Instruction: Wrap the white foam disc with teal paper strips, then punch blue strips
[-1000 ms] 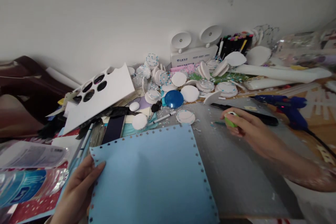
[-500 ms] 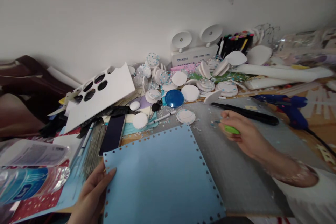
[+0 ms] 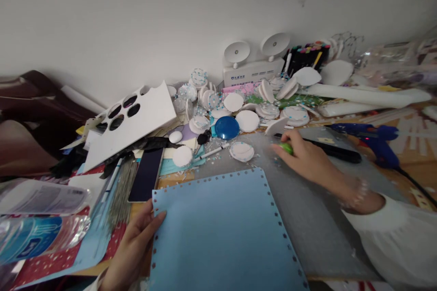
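Observation:
My left hand (image 3: 138, 236) grips the left edge of a light blue sheet of paper (image 3: 218, 232), thumb on top and fingers beneath. Small flower-like cutouts run along the sheet's visible top, left and right edges. Over the grey mat, my right hand (image 3: 300, 152) is closed around a small bright green object (image 3: 286, 147), mostly covered by the fingers. It is close to a black, long-handled tool (image 3: 336, 150) lying behind the hand. A white disc stack (image 3: 241, 151) sits on the mat between the sheet and the right hand.
Behind are piled white foam discs (image 3: 247, 120), a blue round lid (image 3: 226, 127) and a white board with holes (image 3: 150, 118). A blue glue gun (image 3: 368, 132) lies right. Leftward are a phone (image 3: 146, 175), wire stems (image 3: 122, 191) and a water bottle (image 3: 41, 236).
The blue sheet and my left hand have shifted right. My right hand has moved left and slightly up with the green object, turning so its back faces up more.

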Demonstrator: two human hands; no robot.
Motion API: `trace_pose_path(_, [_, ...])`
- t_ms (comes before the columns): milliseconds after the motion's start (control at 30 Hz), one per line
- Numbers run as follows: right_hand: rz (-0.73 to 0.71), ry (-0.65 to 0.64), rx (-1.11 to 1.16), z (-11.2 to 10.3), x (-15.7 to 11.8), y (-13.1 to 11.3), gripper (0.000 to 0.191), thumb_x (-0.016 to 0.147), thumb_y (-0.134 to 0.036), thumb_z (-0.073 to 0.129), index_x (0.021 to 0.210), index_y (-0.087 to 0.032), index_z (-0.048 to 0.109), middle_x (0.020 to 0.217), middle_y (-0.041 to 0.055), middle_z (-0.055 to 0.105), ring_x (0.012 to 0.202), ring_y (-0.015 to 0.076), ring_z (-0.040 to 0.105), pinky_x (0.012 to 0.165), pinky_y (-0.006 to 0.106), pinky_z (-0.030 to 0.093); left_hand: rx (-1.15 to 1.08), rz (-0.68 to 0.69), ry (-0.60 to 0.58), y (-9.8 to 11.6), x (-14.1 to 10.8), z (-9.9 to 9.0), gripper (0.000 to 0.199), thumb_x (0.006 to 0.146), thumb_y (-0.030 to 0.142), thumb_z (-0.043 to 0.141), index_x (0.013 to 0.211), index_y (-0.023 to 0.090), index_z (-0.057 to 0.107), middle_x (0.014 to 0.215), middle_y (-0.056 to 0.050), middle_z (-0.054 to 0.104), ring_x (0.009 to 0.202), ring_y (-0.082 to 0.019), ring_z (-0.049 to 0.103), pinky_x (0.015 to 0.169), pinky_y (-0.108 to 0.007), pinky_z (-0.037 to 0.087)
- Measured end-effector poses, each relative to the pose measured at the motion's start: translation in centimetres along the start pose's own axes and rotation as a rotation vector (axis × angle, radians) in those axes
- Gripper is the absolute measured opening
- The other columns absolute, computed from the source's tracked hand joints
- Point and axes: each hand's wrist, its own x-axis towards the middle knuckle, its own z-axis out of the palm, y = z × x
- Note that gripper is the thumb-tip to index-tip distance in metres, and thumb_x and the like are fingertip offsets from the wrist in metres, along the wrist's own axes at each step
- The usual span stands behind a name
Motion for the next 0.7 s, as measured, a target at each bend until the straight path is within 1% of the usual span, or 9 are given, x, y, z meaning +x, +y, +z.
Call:
trace_pose_path(67, [-0.088, -0.017, -0.114, 0.3, 0.7, 0.2, 0.027, 0.082, -0.048, 0.055, 0.087, -0.022, 0.053, 0.064, 0.0024, 0.055, 0.061, 0.0227, 0.053, 0.055, 0.030, 0.031, -0.007, 0.002, -0.003, -0.2, 0.2, 0.0, 0.064, 0.062, 0.034, 0.085, 0.121, 0.020, 0.064, 0.121, -0.009, 0.069, 0.111, -0.032, 0.065, 0.082, -0.031, 0.058])
trace_pose_path(167, [-0.236, -0.047, -0.220, 0.5, 1.6, 0.4, 0.027, 0.086, -0.045, 0.051, 0.087, -0.020, 0.061, 0.082, 0.0098, 0.063, 0.081, 0.0286, 0.059, 0.065, 0.034, 0.040, -0.043, 0.011, -0.026, -0.3, 0.1, -0.1, 0.066, 0.064, 0.032, 0.084, 0.125, 0.023, 0.061, 0.122, -0.008, 0.069, 0.110, -0.031, 0.065, 0.079, -0.028, 0.059])
trace_pose_path(267, [-0.335, -0.037, -0.268, 0.3, 2.1, 0.5, 0.035, 0.089, -0.045, 0.048, 0.104, -0.017, 0.064, 0.101, 0.0148, 0.063, 0.099, 0.0325, 0.058, 0.082, 0.042, 0.044, -0.095, 0.015, -0.043, -0.3, -0.2, 0.0, 0.068, 0.067, 0.032, 0.083, 0.130, 0.024, 0.057, 0.122, -0.009, 0.069, 0.107, -0.031, 0.067, 0.078, -0.028, 0.059])
trace_pose_path(367, [-0.356, 0.046, -0.205, -0.5, 1.1, 0.0, 0.044, 0.092, -0.045, 0.044, 0.121, -0.015, 0.058, 0.116, 0.0171, 0.059, 0.110, 0.0324, 0.055, 0.092, 0.046, 0.044, -0.132, 0.044, 0.005, -0.4, -0.7, 0.7, 0.071, 0.066, 0.032, 0.084, 0.131, 0.024, 0.056, 0.121, -0.009, 0.069, 0.106, -0.030, 0.067, 0.082, -0.029, 0.058])
trace_pose_path(433, [-0.292, 0.045, -0.021, -1.2, -0.5, -0.7, 0.043, 0.092, -0.047, 0.044, 0.122, -0.018, 0.056, 0.114, 0.0141, 0.062, 0.106, 0.0289, 0.059, 0.087, 0.042, 0.048, -0.171, 0.075, 0.041, -0.8, -1.0, 1.5, 0.070, 0.067, 0.033, 0.083, 0.131, 0.025, 0.056, 0.121, -0.007, 0.069, 0.106, -0.028, 0.067, 0.084, -0.028, 0.057])
trace_pose_path(500, [-0.197, -0.098, 0.181, -1.9, -2.2, -1.3, 0.040, 0.090, -0.051, 0.047, 0.117, -0.023, 0.059, 0.109, 0.0093, 0.066, 0.096, 0.0257, 0.063, 0.077, 0.038, 0.052, -0.219, 0.112, 0.055, -1.5, -1.5, 2.5, 0.065, 0.069, 0.035, 0.081, 0.129, 0.026, 0.056, 0.120, -0.006, 0.070, 0.106, -0.026, 0.067, 0.085, -0.028, 0.056])
trace_pose_path(567, [-0.145, -0.226, 0.244, -2.6, -3.4, -1.6, 0.036, 0.087, -0.052, 0.052, 0.106, -0.024, 0.063, 0.101, 0.0065, 0.069, 0.088, 0.0249, 0.064, 0.071, 0.037, 0.052, -0.229, 0.123, 0.031, -2.6, -2.2, 3.7, 0.058, 0.073, 0.036, 0.078, 0.126, 0.025, 0.058, 0.115, -0.006, 0.072, 0.104, -0.025, 0.067, 0.086, -0.030, 0.056])
trace_pose_path(633, [-0.143, -0.207, 0.197, -3.5, -3.6, -1.2, 0.030, 0.085, -0.050, 0.054, 0.091, -0.023, 0.065, 0.088, 0.0052, 0.069, 0.077, 0.0241, 0.063, 0.065, 0.037, 0.050, -0.169, 0.074, -0.073, -3.8, -3.0, 4.9, 0.049, 0.076, 0.039, 0.075, 0.120, 0.021, 0.062, 0.109, -0.008, 0.073, 0.101, -0.027, 0.068, 0.086, -0.033, 0.056])
trace_pose_path(700, [-0.179, -0.120, 0.134, -4.4, -2.9, -0.5, 0.026, 0.085, -0.046, 0.053, 0.081, -0.023, 0.064, 0.079, 0.0053, 0.068, 0.071, 0.0237, 0.061, 0.062, 0.037, 0.048, -0.065, 0.016, -0.264, -4.6, -3.7, 5.5, 0.042, 0.077, 0.041, 0.074, 0.111, 0.018, 0.066, 0.107, -0.010, 0.073, 0.101, -0.029, 0.068, 0.089, -0.038, 0.055])
